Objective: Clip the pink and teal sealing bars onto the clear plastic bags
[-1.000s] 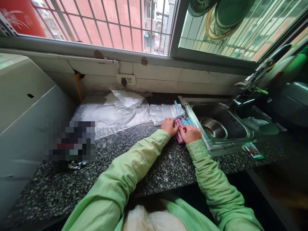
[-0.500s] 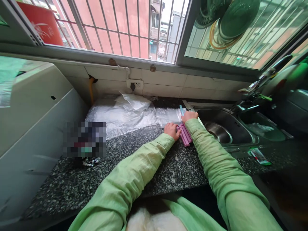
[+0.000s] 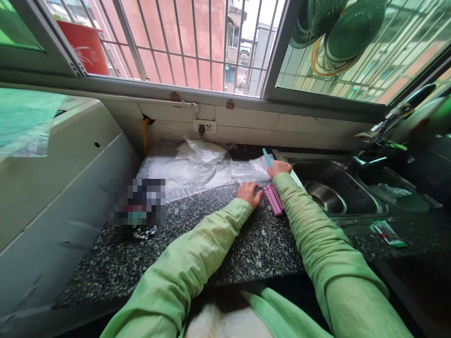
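My right hand (image 3: 280, 167) is closed around a slim blue bag clip (image 3: 267, 157), whose end sticks out past the fingers toward the window. It is at the right end of the clear plastic bags (image 3: 252, 169) on the counter. A bundle of pink bag clips (image 3: 274, 199) lies just below it, partly behind my right sleeve. My left hand (image 3: 249, 193) rests on the dark speckled counter with its fingers apart, left of the pink clips. Its fingertips are close to the lower edge of the bags, and it appears to hold nothing.
Crumpled clear plastic sheets (image 3: 197, 164) cover the back of the counter (image 3: 197, 211). A steel sink (image 3: 326, 192) with a faucet (image 3: 380, 126) is at the right, with a small packet (image 3: 389, 233) in front. A blurred-out item (image 3: 137, 202) sits at the left beside a white appliance (image 3: 70, 173).
My left hand has come away slightly to the left from the pink clips. My right hand still grips the blue clip, now tilted a little more. The whole view has shifted slightly.
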The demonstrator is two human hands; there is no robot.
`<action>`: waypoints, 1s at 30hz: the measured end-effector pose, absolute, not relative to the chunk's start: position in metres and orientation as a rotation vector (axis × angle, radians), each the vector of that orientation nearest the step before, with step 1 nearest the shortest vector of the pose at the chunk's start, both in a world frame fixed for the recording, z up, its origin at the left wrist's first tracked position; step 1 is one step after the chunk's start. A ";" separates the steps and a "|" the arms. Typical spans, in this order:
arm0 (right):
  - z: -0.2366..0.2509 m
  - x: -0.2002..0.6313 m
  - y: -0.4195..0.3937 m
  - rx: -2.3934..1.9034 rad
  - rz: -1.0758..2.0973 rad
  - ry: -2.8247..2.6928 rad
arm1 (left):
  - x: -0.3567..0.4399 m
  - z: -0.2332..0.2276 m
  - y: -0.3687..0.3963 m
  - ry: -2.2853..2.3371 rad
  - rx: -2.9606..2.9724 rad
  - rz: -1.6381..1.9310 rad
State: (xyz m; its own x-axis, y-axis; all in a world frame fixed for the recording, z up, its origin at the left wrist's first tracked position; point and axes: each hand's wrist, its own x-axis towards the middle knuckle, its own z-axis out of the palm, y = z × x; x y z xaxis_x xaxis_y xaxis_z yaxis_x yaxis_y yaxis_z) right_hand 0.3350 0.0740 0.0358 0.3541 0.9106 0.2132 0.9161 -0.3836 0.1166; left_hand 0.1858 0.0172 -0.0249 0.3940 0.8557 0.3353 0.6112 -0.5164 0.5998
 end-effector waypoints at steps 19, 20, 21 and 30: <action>0.028 0.233 -0.005 -1.811 -0.507 -2.013 | 0.038 -0.011 0.055 1.491 1.867 1.262; 0.025 0.230 -0.008 -1.775 -0.520 -2.021 | 0.032 -0.011 0.053 1.478 1.850 1.224; 0.023 0.227 -0.011 -1.736 -0.533 -2.034 | 0.026 -0.011 0.051 1.463 1.825 1.184; -0.005 0.211 -0.029 -1.398 -0.585 -2.194 | 0.004 -0.004 0.037 1.305 1.561 1.092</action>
